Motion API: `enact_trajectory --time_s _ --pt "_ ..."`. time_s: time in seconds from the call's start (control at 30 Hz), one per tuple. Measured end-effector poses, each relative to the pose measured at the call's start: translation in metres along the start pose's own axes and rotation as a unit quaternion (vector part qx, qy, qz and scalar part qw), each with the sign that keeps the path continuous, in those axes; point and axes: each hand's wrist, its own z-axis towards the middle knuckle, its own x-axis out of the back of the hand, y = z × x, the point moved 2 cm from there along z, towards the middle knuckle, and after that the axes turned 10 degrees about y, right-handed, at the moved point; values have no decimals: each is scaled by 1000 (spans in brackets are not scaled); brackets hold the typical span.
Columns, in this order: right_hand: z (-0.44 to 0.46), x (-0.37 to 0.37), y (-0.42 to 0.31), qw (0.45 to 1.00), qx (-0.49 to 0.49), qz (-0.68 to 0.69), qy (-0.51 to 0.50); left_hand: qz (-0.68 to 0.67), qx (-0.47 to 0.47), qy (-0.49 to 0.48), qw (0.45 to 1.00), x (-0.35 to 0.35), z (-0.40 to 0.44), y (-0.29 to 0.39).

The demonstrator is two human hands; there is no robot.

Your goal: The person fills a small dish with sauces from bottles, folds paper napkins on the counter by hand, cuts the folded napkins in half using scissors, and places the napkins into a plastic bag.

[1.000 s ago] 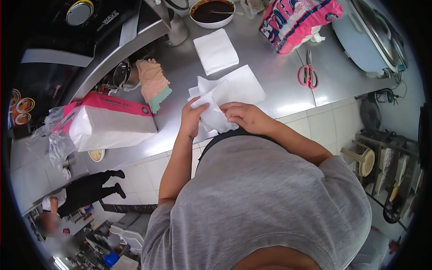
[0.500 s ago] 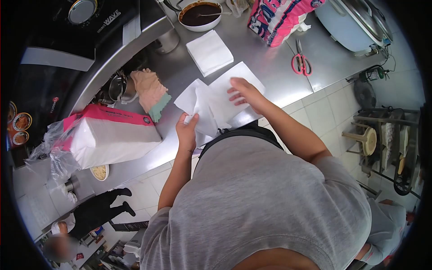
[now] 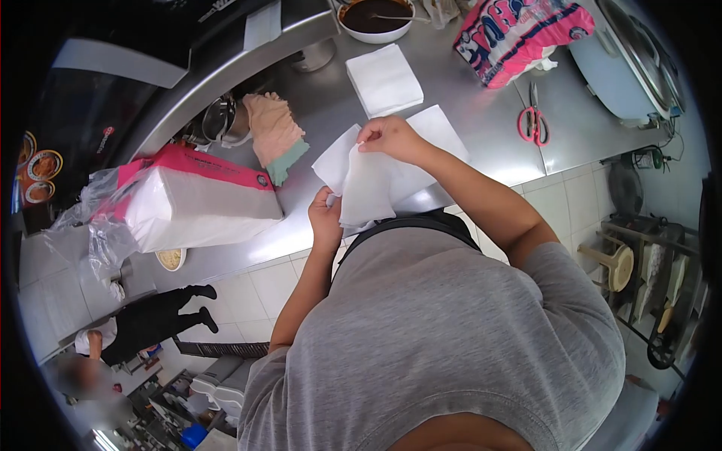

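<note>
White paper napkins (image 3: pixel 367 184) hang between my hands at the front edge of the steel counter. My left hand (image 3: pixel 325 218) pinches them at their lower left side. With thumb and fingertips, my right hand (image 3: pixel 391 140) grips an upper corner of the napkin sheet. Under my right wrist, another white napkin (image 3: pixel 444 135) lies on the counter. Just beyond sits a neat stack of folded white napkins (image 3: pixel 384 79).
Pink-handled scissors (image 3: pixel 533 126) and a pink printed bag (image 3: pixel 519 37) lie to the right. A bowl of dark sauce (image 3: pixel 376 19) stands at the back. At left are a large napkin pack (image 3: pixel 203 207) and a pair of cloth gloves (image 3: pixel 272 135). Another person (image 3: pixel 150 323) stands at lower left.
My right hand has moved left from over the flat napkin and closed on a corner of the held sheet. The whole view has shifted slightly.
</note>
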Motion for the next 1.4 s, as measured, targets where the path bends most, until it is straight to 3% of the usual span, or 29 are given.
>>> enact_trajectory --time_s 0.13,0.23,0.3,0.4,0.47,0.53,0.63,0.73,0.77,0.87,0.97,1.0,1.1,1.2,1.23,1.33,1.37,1.4 --pt "-7 -8 -14 996 52 77 1 -84 58 113 988 24 7 -15" --pt "-13 -15 -44 985 172 -20 -8 -119 86 198 969 55 10 -23" --pt "-19 -23 -61 990 132 8 -52 -64 59 217 972 70 10 -13" --pt "-35 -19 -93 987 101 26 -125 93 -220 239 941 62 -2 56" --pt "-44 -9 -114 980 93 40 -171 155 -388 39 908 41 -17 136" --pt "-51 -3 -132 971 93 68 -210 160 -364 -152 905 8 -17 176" --pt "-50 13 -142 958 140 169 -185 220 -329 -274 877 -22 15 160" --pt "-52 37 -151 964 34 261 -25 89 -142 -280 945 -40 34 144" --pt "-53 45 -144 966 20 256 25 51 -154 -264 951 -46 32 142" --pt "-66 62 -120 978 -70 196 -20 91 -137 -275 947 -54 32 132" --pt "-77 59 -113 973 -88 190 96 211 -385 -64 896 -71 19 139" --pt "-79 56 -111 964 -99 201 144 199 -371 -83 903 -76 13 135" --pt "-83 35 -79 963 -91 229 113 127 -287 -127 941 -94 -1 85" --pt "-74 32 0 962 -94 37 253 166 -256 -59 950 -87 17 16" --pt "-73 39 33 955 -63 -46 287 168 -284 -13 944 -79 25 9" --pt "-78 38 27 964 -158 23 211 262 -279 18 924 -50 25 28" --pt "-75 32 27 974 -129 -19 185 250 -304 53 918 -44 27 24" --pt "-67 25 25 981 -94 -60 160 244 -261 58 932 -36 31 15"
